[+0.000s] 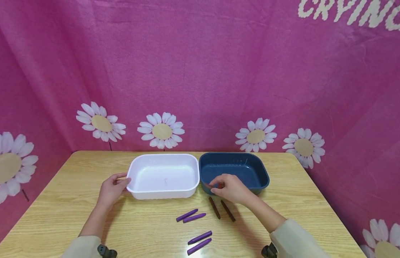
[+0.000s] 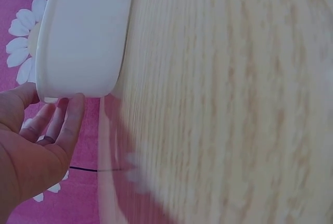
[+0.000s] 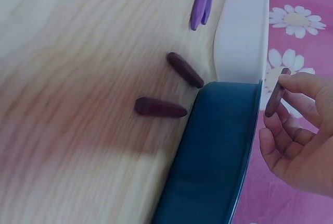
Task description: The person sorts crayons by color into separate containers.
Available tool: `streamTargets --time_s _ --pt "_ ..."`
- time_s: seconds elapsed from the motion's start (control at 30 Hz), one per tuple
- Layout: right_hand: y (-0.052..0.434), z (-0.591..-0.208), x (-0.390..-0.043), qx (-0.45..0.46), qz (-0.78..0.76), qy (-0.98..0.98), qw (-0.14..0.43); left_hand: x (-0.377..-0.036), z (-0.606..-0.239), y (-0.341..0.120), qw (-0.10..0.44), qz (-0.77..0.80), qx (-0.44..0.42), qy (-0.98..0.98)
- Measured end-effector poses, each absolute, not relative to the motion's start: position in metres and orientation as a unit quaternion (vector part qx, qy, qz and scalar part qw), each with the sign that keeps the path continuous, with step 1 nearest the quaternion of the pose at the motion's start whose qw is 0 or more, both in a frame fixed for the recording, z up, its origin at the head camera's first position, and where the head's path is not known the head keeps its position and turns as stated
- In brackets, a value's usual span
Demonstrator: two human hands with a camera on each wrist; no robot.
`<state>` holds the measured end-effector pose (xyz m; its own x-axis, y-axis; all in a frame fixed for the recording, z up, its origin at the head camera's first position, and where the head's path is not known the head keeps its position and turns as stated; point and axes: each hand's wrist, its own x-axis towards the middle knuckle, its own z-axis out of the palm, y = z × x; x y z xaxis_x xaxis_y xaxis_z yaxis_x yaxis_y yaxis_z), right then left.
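Note:
A white rectangular bin (image 1: 165, 194) stands beside a dark blue bin (image 1: 266, 178) on the table. My left hand (image 1: 112, 190) holds the white bin's left end, thumb at the rim and fingertips against the outer wall (image 2: 78, 73). Over the front left corner of the blue bin, my right hand (image 1: 230, 187) pinches a dark brown crayon (image 3: 277, 94) between thumb and fingers. Two more brown crayons, one nearer the white bin (image 1: 214, 208) and another to its right (image 1: 228, 210), lie in front of the blue bin.
Several purple crayons lie in two pairs on the wooden table (image 1: 148, 229), a farther pair (image 1: 194, 218) and a nearer pair (image 1: 200, 237). A pink cloth (image 1: 200, 71) with daisies hangs behind and at both sides.

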<state>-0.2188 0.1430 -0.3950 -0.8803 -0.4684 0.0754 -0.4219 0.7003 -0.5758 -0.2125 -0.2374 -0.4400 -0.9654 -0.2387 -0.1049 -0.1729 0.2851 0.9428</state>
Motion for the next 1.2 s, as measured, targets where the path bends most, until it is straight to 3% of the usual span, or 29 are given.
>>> streamTargets --time_s 1.2 --pt "0.068 -0.391 -0.245 -0.284 -0.257 0.923 0.031 -0.222 -0.446 -0.240 0.058 -0.457 0.071 -0.885"
